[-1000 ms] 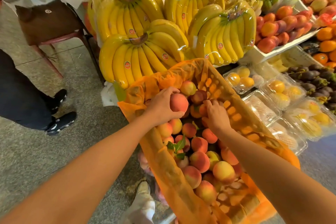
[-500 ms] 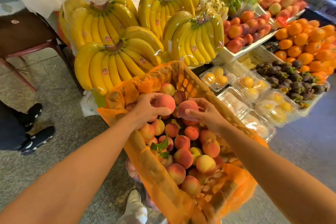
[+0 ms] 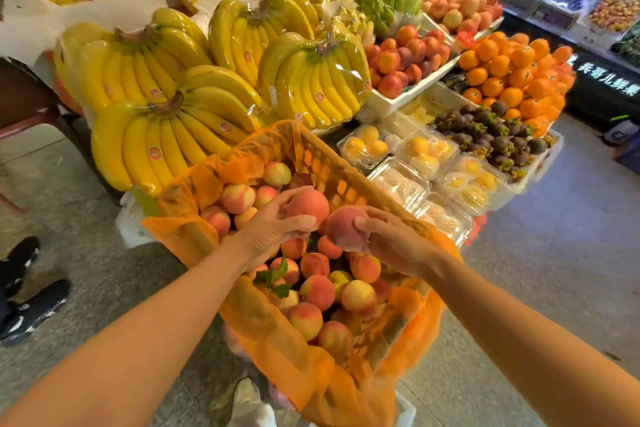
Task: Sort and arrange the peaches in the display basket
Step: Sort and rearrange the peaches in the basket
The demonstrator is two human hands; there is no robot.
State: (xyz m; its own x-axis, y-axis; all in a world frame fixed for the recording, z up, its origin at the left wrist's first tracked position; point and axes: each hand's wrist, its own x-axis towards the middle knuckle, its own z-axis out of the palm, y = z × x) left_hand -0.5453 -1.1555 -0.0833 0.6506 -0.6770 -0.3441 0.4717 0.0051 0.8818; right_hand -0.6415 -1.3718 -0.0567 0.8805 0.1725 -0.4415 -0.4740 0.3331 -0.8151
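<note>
- Left hand (image 3: 273,229): fingers wrapped around one peach (image 3: 308,206), raised above basket (image 3: 322,163) centre.
- Right hand (image 3: 391,241): fingers pinching second peach (image 3: 344,227), touching the first.
- Remaining peaches (image 3: 317,291) piled inside basket; lower layers hidden.
- Basket near corner cut off by orange liner (image 3: 277,333).

The orange-lined basket (image 3: 311,156) carries a heap of peaches (image 3: 320,291) with a leafy sprig (image 3: 275,276) at its nine o'clock. Banana bunches (image 3: 166,135) rest on the stand at eleven o'clock, clear fruit boxes (image 3: 427,149) at two.
</note>
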